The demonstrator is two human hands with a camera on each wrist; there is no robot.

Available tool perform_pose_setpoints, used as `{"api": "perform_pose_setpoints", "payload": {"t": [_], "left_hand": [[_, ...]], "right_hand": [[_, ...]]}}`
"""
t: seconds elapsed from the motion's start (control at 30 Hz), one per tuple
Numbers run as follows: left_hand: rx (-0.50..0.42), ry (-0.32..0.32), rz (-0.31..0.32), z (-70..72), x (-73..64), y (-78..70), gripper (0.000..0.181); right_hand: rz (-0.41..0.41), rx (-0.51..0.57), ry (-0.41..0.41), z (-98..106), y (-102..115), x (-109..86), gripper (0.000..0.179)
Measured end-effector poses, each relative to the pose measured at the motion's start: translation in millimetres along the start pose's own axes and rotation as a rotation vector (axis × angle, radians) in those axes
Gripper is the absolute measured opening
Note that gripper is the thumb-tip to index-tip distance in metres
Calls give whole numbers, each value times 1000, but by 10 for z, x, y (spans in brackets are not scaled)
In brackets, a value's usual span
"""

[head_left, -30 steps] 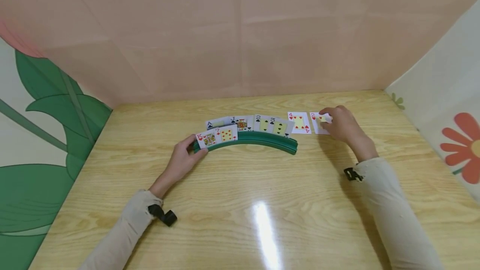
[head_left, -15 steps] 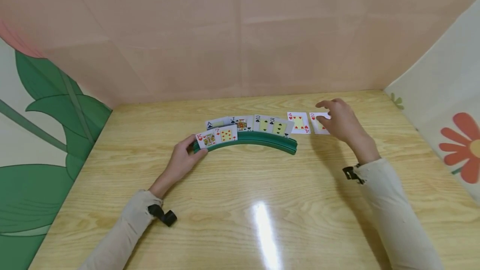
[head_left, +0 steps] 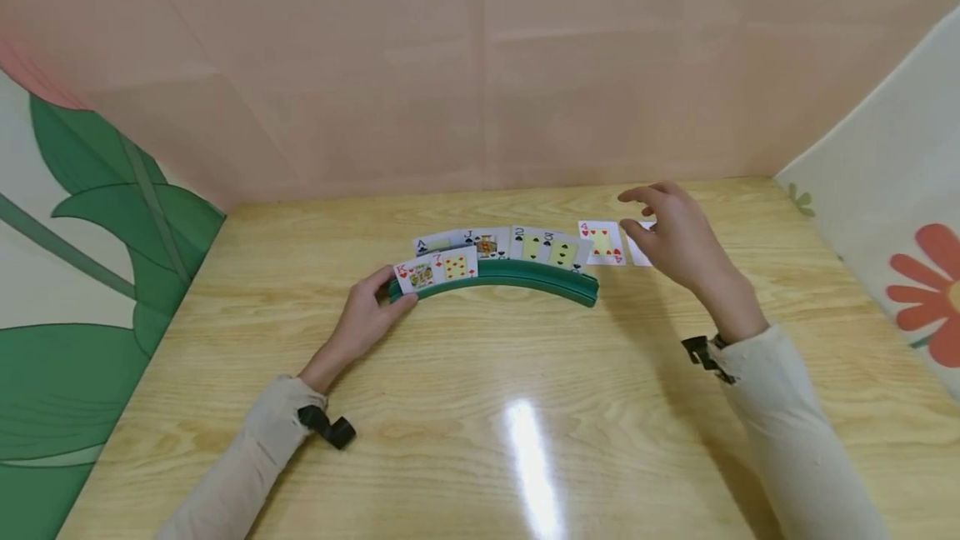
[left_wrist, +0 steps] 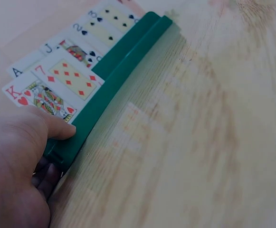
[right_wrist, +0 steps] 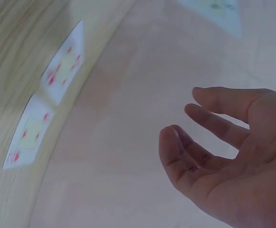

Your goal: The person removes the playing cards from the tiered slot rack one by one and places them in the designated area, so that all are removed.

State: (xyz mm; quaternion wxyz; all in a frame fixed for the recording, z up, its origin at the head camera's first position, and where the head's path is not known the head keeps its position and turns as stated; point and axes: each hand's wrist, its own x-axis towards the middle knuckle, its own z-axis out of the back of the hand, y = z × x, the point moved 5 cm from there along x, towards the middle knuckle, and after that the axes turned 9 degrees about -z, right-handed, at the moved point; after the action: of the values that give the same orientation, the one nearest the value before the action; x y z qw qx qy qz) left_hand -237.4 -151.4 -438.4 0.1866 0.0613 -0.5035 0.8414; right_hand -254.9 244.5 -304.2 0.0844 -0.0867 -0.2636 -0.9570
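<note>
My left hand (head_left: 363, 315) grips the left end of a green curved playing card holder (head_left: 525, 274), thumb across its front in the left wrist view. In the holder's front row stand a king of hearts (left_wrist: 46, 100) and a seven of diamonds (left_wrist: 71, 80). Behind them are an ace, a jack (head_left: 487, 243), a two (head_left: 531, 245) and a three of spades (head_left: 562, 253). My right hand (head_left: 678, 236) hovers with parted fingers and nothing in them. It partly covers the two of hearts (right_wrist: 29, 132) in the head view, beside the four of hearts (head_left: 600, 243).
All of this is on a wood-grain table (head_left: 450, 407). A pink cloth backdrop (head_left: 480, 73) rises behind the table's far edge. Printed panels with green leaves (head_left: 67, 390) and a red flower (head_left: 926, 290) flank it left and right.
My right hand has lifted off the two of hearts and moved slightly up and to the left, its fingers spreading apart. The left hand keeps its hold on the card holder.
</note>
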Motion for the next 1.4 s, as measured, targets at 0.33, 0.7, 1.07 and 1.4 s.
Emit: {"api": "perform_pose_setpoints", "payload": {"t": [0.33,0.7,1.07,1.4], "left_hand": [[7,-13,-16,11,-2,-1,41],[5,-2,-12,17,-3,37,40],[-9,6,-28,-35,13,-3,43],[-12,0,-12,-14,-7,-82,44]], "right_hand": [[144,102,-63,74,630,-218,27],[262,105,-4,-171,1098,-275,22],[264,60,109,-467,1289,-258,19],[304,34,147,-828,1316,-191,29]]}}
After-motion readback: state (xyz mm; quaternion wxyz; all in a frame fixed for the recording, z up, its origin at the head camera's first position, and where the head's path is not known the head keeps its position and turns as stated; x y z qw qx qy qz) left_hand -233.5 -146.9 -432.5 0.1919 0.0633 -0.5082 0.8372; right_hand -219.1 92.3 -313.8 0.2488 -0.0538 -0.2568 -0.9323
